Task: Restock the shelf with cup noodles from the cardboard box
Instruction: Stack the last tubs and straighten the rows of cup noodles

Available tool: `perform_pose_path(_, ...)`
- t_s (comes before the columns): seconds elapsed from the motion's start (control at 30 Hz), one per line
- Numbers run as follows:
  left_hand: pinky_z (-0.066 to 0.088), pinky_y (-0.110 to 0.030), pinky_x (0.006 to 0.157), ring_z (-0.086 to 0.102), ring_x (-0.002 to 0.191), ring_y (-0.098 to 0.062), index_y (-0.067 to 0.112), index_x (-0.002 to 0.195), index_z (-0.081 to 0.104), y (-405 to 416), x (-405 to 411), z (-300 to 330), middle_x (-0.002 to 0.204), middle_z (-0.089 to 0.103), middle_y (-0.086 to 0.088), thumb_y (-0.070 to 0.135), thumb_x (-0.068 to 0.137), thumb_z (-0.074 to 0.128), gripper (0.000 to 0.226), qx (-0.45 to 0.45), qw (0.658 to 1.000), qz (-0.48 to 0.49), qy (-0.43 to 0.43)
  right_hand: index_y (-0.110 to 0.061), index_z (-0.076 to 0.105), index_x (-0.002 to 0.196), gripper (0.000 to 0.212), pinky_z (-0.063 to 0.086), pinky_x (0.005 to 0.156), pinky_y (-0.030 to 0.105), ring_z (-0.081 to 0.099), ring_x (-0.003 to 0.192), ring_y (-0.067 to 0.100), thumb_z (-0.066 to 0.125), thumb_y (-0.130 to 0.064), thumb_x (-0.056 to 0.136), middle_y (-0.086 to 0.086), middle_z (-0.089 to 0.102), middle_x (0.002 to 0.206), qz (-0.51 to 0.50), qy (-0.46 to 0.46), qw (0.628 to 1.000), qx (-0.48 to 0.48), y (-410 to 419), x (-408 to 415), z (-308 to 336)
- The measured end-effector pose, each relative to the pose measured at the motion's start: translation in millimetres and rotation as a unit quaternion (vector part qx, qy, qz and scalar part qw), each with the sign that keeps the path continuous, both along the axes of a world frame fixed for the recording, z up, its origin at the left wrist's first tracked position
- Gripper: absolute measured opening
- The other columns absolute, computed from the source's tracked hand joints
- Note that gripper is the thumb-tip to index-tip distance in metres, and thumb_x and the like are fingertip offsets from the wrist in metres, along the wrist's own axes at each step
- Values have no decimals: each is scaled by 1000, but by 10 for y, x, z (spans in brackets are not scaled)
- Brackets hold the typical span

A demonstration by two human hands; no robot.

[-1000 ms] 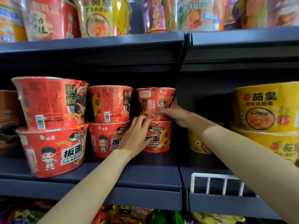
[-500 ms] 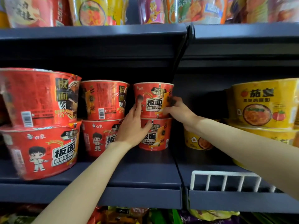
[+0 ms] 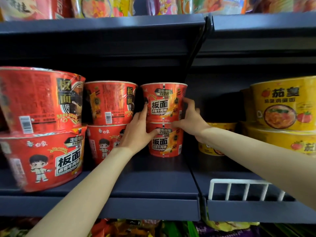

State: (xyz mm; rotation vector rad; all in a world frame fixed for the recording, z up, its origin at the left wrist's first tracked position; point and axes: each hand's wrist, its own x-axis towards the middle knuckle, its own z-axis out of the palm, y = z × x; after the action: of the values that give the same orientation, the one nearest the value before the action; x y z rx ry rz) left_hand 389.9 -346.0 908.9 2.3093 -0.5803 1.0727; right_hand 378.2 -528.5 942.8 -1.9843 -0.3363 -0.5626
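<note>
Glossy red tapered noodle cup (image 3: 163, 103) between left hand (image 3: 138, 132) and right hand (image 3: 191, 117)

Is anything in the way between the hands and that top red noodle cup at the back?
No, nothing visible. The left hand and the right hand already touch the top red cup on either side. It sits on another red cup, with dark shelf bare in front.

top cup (image 3: 163, 102) turned, label now frontward
</note>
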Motion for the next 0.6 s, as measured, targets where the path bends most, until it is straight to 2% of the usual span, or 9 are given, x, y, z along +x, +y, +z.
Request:
perform_pose_path(0.07, 46, -37, 97, 52, 119, -24, 18, 151, 11, -18, -43, -20, 139, 40, -9, 41, 83, 66, 91, 28, 997, 48, -46, -30, 11, 143, 100, 50, 90, 45, 50, 116, 23, 80, -15, 72, 6, 43, 132, 32, 15, 999, 20, 7, -2, -2)
perform_pose_path(0.13, 48, -35, 92, 55, 115, -24, 13, 149, 17, -36, -72, -26, 134, 41, -9, 42, 83, 66, 87, 41, 994, 73, -77, -27, 10, 142, 97, 53, 75, 35, 56, 102, 15, 77, -11, 75, 0, 54, 121, 58, 26, 997, 35, 11, 7, 9)
perform_pose_path(0.2, 49, -34, 89, 56, 112, -25, 11, 147, 21, -41, -72, -28, 131, 42, -11, 41, 81, 68, 86, 40, 992, 78, -96, -27, 10, 142, 93, 49, 64, 28, 55, 96, 11, 76, -11, 77, -5, 53, 114, 66, 27, 997, 31, 13, 11, 27)
perform_pose_path(0.27, 49, -35, 88, 56, 112, -26, 9, 146, 22, -46, -50, -34, 130, 42, -13, 40, 81, 69, 86, 42, 990, 76, -110, -30, 9, 143, 93, 50, 66, 31, 53, 104, 16, 75, -14, 79, -1, 52, 122, 67, 32, 997, 27, 0, 32, 31)
perform_pose_path(0.4, 45, -33, 93, 52, 116, -26, 9, 146, 22, -96, -10, -46, 130, 42, -15, 39, 81, 70, 86, 40, 990, 61, -117, -32, 4, 144, 97, 49, 89, 48, 49, 120, 23, 74, -14, 80, 4, 46, 136, 83, 59, 995, 19, -67, 53, 39)
perform_pose_path(0.5, 39, -34, 101, 44, 124, -29, 10, 149, 15, -122, -31, -67, 136, 35, -18, 37, 82, 69, 90, 26, 993, 54, -99, -26, 5, 143, 96, 44, 84, 37, 47, 117, 19, 74, -9, 78, 3, 44, 136, 82, 66, 994, 17, -55, 50, 94)
perform_pose_path(0.6, 33, -35, 106, 39, 129, -29, 11, 150, 9, -103, -11, -62, 141, 33, -18, 40, 83, 67, 93, 28, 995, 64, -76, -21, 9, 140, 90, 45, 83, 37, 49, 118, 21, 72, -3, 79, 6, 46, 135, 65, 52, 996, 28, -4, 60, 109)
